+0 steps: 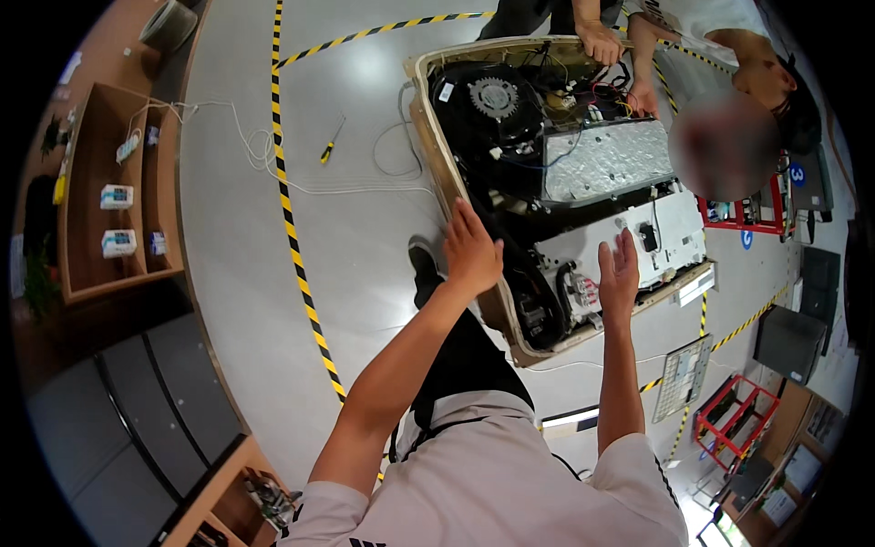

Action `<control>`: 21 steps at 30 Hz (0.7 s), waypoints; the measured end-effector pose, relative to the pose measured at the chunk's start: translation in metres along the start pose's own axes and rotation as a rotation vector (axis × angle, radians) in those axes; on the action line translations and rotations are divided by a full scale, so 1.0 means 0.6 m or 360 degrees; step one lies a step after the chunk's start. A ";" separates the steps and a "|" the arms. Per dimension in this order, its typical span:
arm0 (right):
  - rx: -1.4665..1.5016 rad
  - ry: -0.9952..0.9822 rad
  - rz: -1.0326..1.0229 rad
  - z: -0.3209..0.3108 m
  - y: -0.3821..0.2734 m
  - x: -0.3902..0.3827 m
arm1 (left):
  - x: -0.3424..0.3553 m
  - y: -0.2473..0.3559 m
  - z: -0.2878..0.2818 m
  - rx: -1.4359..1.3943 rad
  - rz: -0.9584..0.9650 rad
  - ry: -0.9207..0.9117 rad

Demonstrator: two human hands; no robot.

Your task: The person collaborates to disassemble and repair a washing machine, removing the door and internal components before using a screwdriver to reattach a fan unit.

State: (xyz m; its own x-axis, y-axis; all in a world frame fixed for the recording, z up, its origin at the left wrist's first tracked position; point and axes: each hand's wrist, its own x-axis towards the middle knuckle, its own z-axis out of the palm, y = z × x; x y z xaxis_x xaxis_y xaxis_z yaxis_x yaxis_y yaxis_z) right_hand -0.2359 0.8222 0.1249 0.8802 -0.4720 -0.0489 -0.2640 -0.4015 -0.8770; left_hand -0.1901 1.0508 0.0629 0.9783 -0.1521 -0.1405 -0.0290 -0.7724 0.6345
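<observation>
The person's left hand [471, 251] is spread open, fingers extended, over the near left edge of an opened appliance [556, 173] lying on the grey floor [355, 237]. The right hand [619, 272] is open too, palm turned inward, above its white panel [638, 239]; whether either touches cannot be told. At the far end, a co-worker's hands [602, 41] grip the rim, partly hiding the wiring.
</observation>
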 end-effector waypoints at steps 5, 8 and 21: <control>0.1794 0.0124 0.1066 0.090 -0.079 0.013 | 0.007 -0.052 -0.098 -0.0506 0.0377 -0.0365; 0.2024 0.0186 0.1366 0.138 -0.106 0.007 | 0.032 -0.087 -0.160 -0.0574 0.0208 -0.0563; 0.2572 0.0412 0.1774 0.269 -0.122 0.058 | 0.339 -0.102 -0.316 -0.0699 0.0261 -0.0377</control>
State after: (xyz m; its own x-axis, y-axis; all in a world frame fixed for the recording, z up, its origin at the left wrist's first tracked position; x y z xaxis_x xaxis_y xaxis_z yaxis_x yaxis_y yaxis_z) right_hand -0.1225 0.9619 0.1105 0.4995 -0.1088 -0.8595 0.1112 0.9919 -0.0610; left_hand 0.0494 1.1840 0.1399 0.8934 -0.4241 -0.1485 -0.0394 -0.4032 0.9143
